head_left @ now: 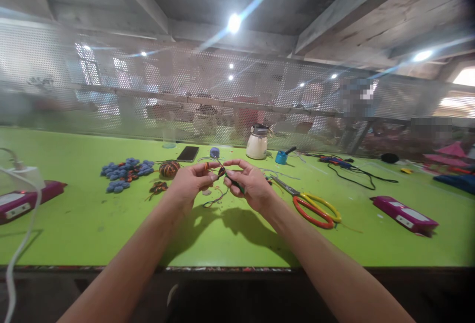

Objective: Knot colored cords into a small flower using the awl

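Observation:
Above the middle of the green table, my left hand [188, 182] pinches a small dark piece of crochet work [221, 171]. My right hand [253, 185] is closed around a green-handled crochet hook [236, 185], its tip at the work. A strand of orange-black yarn appears to cross my left index finger. Left of that hand lie a ball of orange-black yarn [169, 168] and a small crocheted flower [158, 188] in the same colours. Several blue crocheted flowers [118, 186] are heaped farther left. Loose thin yarn [214, 203] trails on the table below my fingers.
Large scissors [313, 210] with red and yellow handles lie right of my right hand. A phone [188, 153], a cream jug [257, 144] and a blue pot [281, 157] stand or lie behind. Purple power strips [405, 214] sit at both sides. A perforated screen [222, 90] borders the table.

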Tool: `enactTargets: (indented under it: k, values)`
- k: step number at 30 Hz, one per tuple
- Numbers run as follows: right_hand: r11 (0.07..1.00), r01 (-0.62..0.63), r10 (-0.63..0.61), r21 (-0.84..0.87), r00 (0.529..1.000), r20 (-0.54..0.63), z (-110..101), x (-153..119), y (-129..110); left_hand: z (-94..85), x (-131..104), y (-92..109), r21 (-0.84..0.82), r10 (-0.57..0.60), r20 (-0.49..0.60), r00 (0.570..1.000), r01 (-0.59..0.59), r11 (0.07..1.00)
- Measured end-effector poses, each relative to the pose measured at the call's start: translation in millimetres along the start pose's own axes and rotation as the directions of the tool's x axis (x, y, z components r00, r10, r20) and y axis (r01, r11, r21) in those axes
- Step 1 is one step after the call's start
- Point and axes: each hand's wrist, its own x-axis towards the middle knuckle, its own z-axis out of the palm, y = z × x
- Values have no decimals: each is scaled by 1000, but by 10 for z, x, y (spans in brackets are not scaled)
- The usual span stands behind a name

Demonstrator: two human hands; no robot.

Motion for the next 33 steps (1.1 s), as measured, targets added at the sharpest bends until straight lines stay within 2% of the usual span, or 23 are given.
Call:
enactTargets:
  k: [9,14,24,33]
  values:
    - [1000,-12,12,27,1000,-17,-7,-4,-36,-19,19,11,-71,22,1,1000,-22,997]
    - [1000,-7,7,29,1000,-31,-16,3,-40,-22,-3,35,-89,-6,33,999,9,996]
    - [1000,11,-11,10,1000,-20,-21,12,-6,-33,38,-41,0,105,26,994,-105,994]
    - [999,29,-31,-45,999,-34,12,8,-6,0,17,-31,165,204,-48,978,-194,967]
